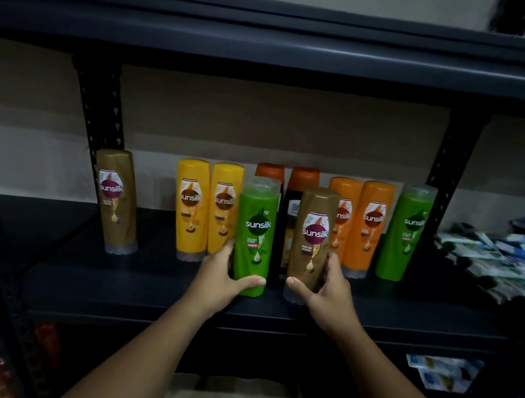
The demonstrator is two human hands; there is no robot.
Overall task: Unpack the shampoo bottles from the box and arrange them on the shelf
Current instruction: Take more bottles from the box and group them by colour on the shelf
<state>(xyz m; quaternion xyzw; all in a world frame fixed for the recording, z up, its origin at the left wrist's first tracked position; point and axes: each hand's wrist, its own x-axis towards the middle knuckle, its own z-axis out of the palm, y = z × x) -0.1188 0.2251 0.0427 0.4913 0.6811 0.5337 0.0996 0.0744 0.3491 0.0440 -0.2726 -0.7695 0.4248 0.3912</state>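
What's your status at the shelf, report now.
Left hand grips green bottle, right hand grips brown bottle. Both at shelf front edge. Back row stands close behind, gap open at left.

Both bare forearms reach forward and upward from the lower edge of the view, close to parallel. The left hand (pixel 218 279) curls around the lower part of a tall green plastic shampoo bottle (pixel 255 231) — thumb across its front. The right hand (pixel 325 292) grips the base of a tall golden-brown plastic bottle (pixel 312 238) — thumb in front, fingers behind.
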